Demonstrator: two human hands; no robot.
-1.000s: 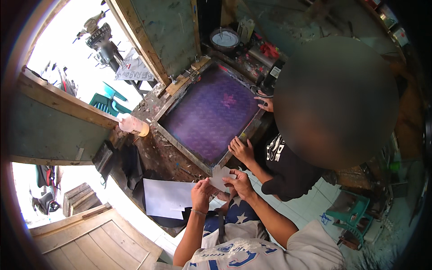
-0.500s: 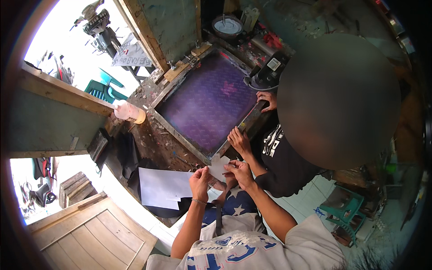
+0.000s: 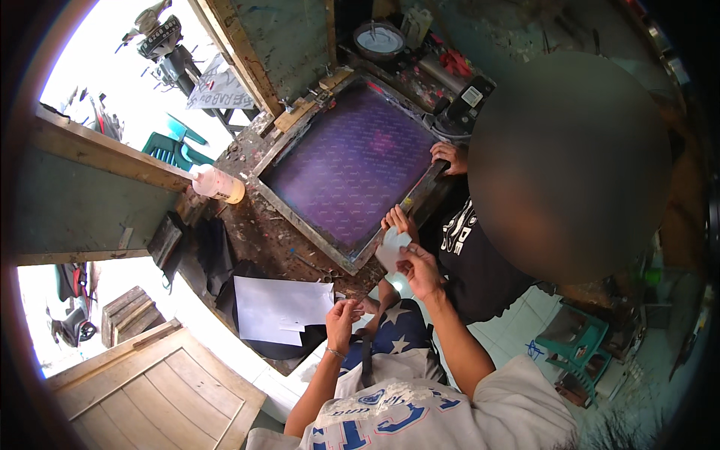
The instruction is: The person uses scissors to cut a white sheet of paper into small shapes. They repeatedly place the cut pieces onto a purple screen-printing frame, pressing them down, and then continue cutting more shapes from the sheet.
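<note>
My right hand (image 3: 421, 271) pinches a small, pale cut piece of paper (image 3: 391, 250), raised by the lower right corner of a screen frame with purple mesh (image 3: 345, 165). My left hand (image 3: 341, 321) is lower and to the left, its fingers closed; whatever they hold is too small to make out. Beside it lies a large white sheet (image 3: 274, 304) with cut edges, on dark material at the bench's near edge. A co-worker's hands rest on the frame's right side, one near the lower part (image 3: 399, 220), the other higher up (image 3: 448, 156).
A co-worker in a dark shirt (image 3: 491, 289) stands at the right. A pinkish bottle (image 3: 217, 184) is on the stained bench (image 3: 240, 229). Behind are a bowl (image 3: 379, 41) and a black device (image 3: 469, 101). An open doorway at left shows a motorbike (image 3: 165, 45) and green chair (image 3: 169, 150).
My right hand has moved up and right with the paper piece, away from my left hand, which has let go of it and stays low beside the white sheet.
</note>
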